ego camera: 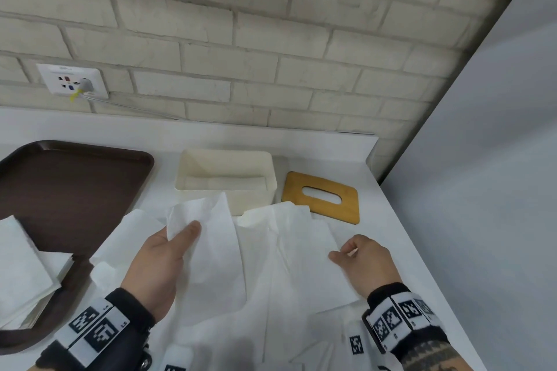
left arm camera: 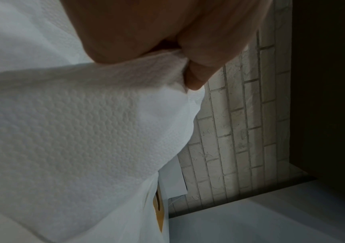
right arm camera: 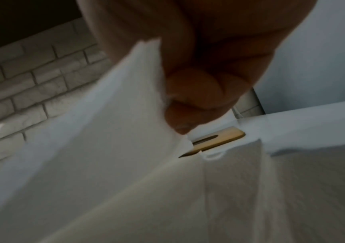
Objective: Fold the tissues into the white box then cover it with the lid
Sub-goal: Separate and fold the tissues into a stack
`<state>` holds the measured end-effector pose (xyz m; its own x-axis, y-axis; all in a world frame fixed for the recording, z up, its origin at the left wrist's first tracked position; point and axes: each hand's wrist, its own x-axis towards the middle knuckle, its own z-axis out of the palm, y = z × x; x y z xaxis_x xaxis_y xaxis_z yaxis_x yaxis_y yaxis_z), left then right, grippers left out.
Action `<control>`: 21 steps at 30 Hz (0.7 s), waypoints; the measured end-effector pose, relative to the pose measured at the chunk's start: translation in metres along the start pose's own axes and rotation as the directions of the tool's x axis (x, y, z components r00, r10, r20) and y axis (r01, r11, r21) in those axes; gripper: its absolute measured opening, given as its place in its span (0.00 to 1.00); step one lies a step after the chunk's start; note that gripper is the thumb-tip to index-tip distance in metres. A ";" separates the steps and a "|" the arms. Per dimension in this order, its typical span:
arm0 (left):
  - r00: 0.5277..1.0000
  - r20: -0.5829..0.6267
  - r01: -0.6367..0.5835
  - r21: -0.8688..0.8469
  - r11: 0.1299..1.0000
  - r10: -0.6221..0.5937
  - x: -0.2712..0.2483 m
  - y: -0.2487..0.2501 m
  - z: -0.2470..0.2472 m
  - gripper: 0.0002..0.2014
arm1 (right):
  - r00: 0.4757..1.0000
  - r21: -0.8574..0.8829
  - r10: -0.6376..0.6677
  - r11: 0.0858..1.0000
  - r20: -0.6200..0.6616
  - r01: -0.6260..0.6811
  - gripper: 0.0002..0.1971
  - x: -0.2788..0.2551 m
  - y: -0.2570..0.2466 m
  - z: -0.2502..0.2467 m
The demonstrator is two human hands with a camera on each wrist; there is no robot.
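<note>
Pinching opposite edges of one tissue [ego camera: 211, 238], the left hand [ego camera: 159, 265] and right hand [ego camera: 366, 262] hold it near the open white box [ego camera: 226, 172], lid [ego camera: 322, 197] beside; uneven pulling may tear or skew the thin sheet.

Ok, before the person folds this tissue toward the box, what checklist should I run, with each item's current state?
1. Left hand holds the tissue: ok, thumb pinches its raised edge.
2. Right hand holds the opposite edge: ok, fingertips pinch it.
3. White box open and reachable: ok, though tissue overlaps its near rim.
4. Wooden lid off, beside the box: ok.
5. Only one sheet held: cannot tell, layers overlap.
6. More tissues waiting on the brown tray: ok.
</note>
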<state>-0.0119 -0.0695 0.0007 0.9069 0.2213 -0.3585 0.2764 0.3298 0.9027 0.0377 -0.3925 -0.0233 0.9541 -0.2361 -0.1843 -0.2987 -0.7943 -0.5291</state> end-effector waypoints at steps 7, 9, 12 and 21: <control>0.999 0.046 0.000 0.038 0.999 -0.001 0.003 0.001 0.002 0.11 | 0.977 0.069 0.069 0.994 0.201 -0.084 0.15 -0.045 0.023 0.010; 0.999 0.049 0.004 0.043 0.999 -0.006 0.005 0.000 0.002 0.11 | 0.973 0.074 0.096 0.991 0.209 -0.114 0.17 -0.047 0.027 0.011; 0.999 0.047 0.005 0.055 0.998 -0.007 0.007 -0.004 0.003 0.11 | 0.969 0.045 0.145 0.987 0.199 -0.157 0.24 -0.035 0.024 0.014; 0.997 0.070 -0.014 0.063 0.998 0.009 0.001 -0.006 0.006 0.12 | 0.986 0.030 0.120 0.992 0.117 -0.124 0.19 -0.029 0.012 0.010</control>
<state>-0.0112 -0.0765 -0.0040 0.9296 0.1593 -0.3325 0.2835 0.2679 0.9208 0.0067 -0.3892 -0.0327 0.9023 -0.2626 -0.3418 -0.4153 -0.7419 -0.5264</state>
